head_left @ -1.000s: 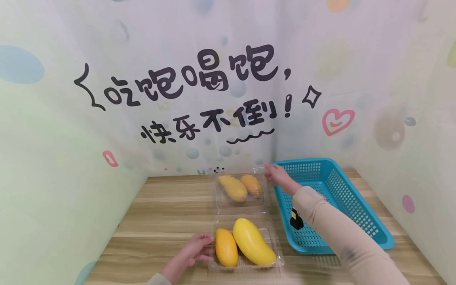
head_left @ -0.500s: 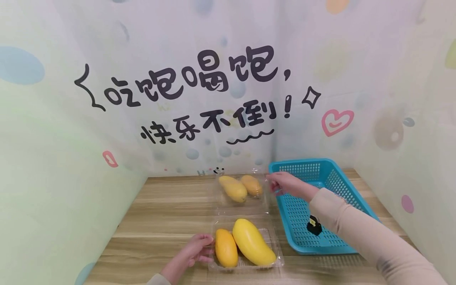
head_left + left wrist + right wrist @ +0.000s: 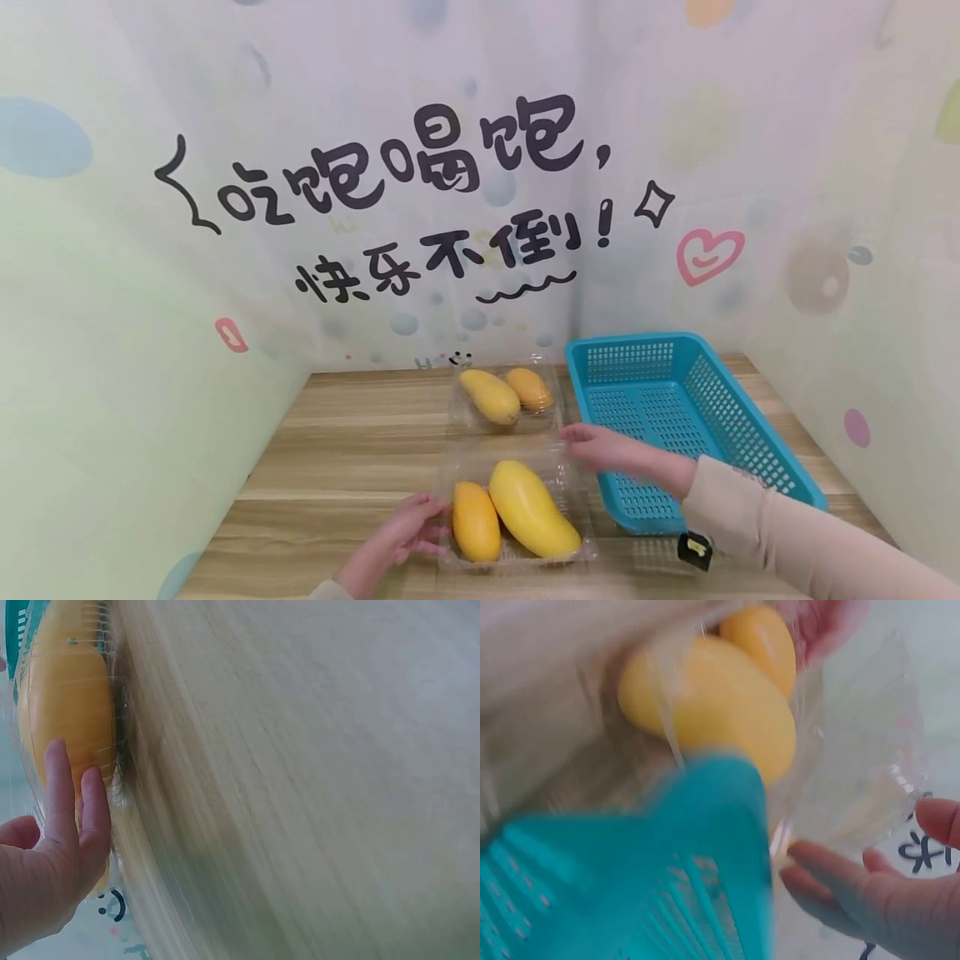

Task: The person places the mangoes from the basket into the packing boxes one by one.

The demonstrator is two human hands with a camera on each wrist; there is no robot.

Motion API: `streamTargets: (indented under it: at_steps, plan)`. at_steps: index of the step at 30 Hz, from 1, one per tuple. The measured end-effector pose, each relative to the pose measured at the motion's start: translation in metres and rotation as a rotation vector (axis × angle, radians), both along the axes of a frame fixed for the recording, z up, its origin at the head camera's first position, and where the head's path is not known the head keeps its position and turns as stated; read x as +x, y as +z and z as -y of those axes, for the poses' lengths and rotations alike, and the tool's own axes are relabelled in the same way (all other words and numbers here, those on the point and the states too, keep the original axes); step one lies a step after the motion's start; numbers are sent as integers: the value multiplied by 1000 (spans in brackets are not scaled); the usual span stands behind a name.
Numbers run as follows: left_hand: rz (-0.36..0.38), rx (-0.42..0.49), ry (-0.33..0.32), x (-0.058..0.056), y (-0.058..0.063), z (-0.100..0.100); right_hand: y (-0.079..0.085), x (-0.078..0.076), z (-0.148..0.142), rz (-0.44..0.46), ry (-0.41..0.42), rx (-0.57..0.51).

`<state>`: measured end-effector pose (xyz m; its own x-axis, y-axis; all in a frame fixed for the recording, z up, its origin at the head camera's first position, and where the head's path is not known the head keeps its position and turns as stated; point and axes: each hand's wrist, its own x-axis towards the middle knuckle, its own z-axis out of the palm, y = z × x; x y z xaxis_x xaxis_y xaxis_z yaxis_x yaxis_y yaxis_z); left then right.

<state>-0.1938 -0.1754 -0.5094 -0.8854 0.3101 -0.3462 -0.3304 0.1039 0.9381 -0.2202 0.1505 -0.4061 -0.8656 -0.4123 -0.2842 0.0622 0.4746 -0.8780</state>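
A clear plastic clamshell box (image 3: 517, 560) holds a small orange mango (image 3: 477, 522) and a longer yellow mango (image 3: 534, 510). My left hand (image 3: 411, 527) is against the box's left side, fingers extended; the left wrist view shows those fingers (image 3: 61, 795) flat along the plastic beside the orange mango. At the back right of the box, my right hand (image 3: 603, 448) reaches to the edge of the raised clear lid (image 3: 870, 742). Its fingers are fairly straight, and its thumb (image 3: 939, 819) stands apart from them at the lid's corner.
Behind the box, two more mangoes (image 3: 491, 396) lie in clear plastic near the wall. A blue perforated basket (image 3: 780, 442) stands at the right, partly under my right forearm. Lettered curtain walls surround the wooden table (image 3: 337, 450).
My right hand has come nearer along the basket's left side, from the far edge of the open lid; the lid now looks lifted toward me. The left hand and both mangoes stay put.
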Motion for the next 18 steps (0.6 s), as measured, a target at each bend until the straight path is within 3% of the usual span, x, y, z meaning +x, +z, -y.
streamTargets:
  at_steps: [5, 10, 18]
  plan:
    - [-12, 26, -29, 2, -2, 3, -13, 20, 10, -36, -65, 49]
    - [-21, 35, -34, 3, -3, 5, -25, 34, 16, -77, -109, 31]
    - [-20, 29, -31, 6, -4, 6, -41, 52, 25, -206, -107, 47]
